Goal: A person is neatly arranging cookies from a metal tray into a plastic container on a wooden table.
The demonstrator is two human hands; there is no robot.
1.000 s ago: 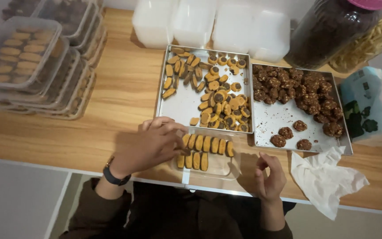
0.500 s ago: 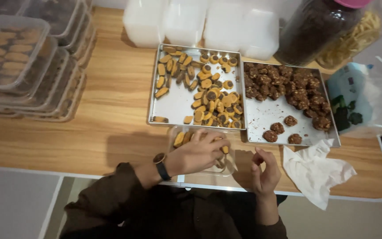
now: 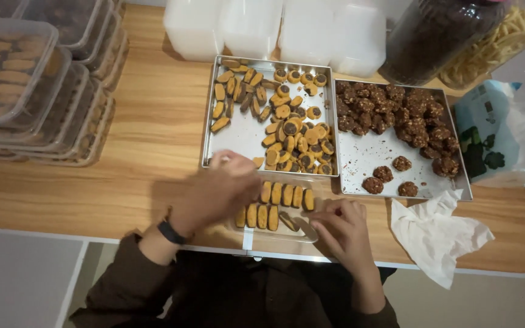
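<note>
1. I look down on a pale wooden table (image 3: 147,152) carrying stacked lidded plastic boxes (image 3: 25,79), a steel tray of orange biscuits (image 3: 238,136) and a steel tray of dark chocolate clusters (image 3: 378,155).
2. A clear plastic container (image 3: 277,209) half filled with upright orange biscuits sits at the table's near edge.
3. My left hand (image 3: 220,194) is blurred over the container's left end; whether its fingers are together I cannot tell.
4. My right hand (image 3: 341,231) rests curled at the container's right corner, fingertips bent against it, apparently empty.
5. I judge a careless nudge could tip the standing rows or push the container off the edge.
</note>
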